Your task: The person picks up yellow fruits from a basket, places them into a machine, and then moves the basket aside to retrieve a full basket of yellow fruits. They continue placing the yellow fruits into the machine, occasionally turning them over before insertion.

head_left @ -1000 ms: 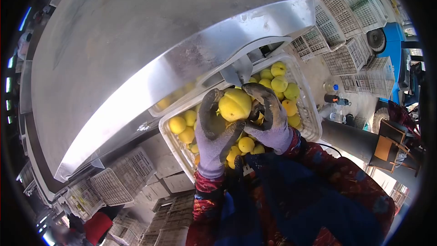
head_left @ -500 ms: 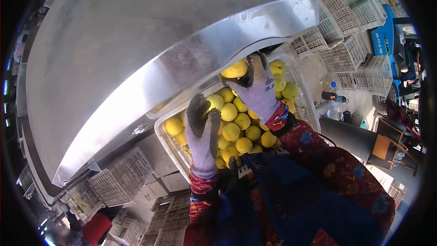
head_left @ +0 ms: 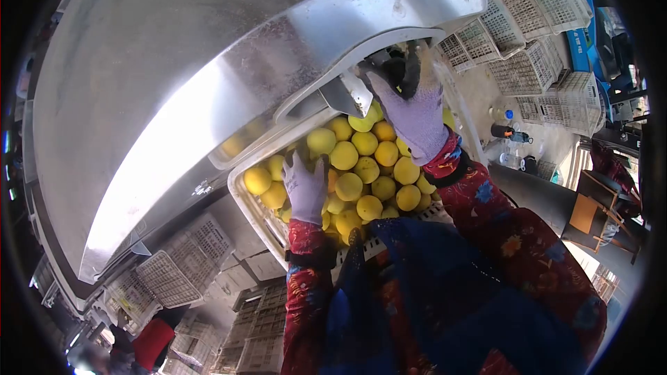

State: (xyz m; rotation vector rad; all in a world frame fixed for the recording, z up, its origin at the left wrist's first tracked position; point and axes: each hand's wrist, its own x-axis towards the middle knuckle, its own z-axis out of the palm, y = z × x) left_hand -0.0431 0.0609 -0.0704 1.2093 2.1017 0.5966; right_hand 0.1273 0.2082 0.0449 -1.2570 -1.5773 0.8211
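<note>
Several yellow round fruits (head_left: 350,186) fill a white plastic crate (head_left: 251,219) under the edge of a metal machine (head_left: 208,76). My left hand (head_left: 306,184), in a light purple glove with dark fingertips, reaches down among the fruits at the crate's left part; its fingertips are partly hidden, and whether it grips a fruit cannot be made out. My right hand (head_left: 410,101), gloved the same way, is raised at the machine's opening above the crate's far right part. Its thumb and fingers are spread apart, with no fruit visible between them.
Stacked white crates (head_left: 524,66) stand at the upper right, with bottles (head_left: 511,133) on the floor below them. More crates (head_left: 170,278) are at the lower left, near a person in red (head_left: 153,342). A wooden chair (head_left: 590,215) stands at the right.
My right hand has moved up and right to the opening, and the fruit it held no longer shows. My left hand has lowered onto the fruits.
</note>
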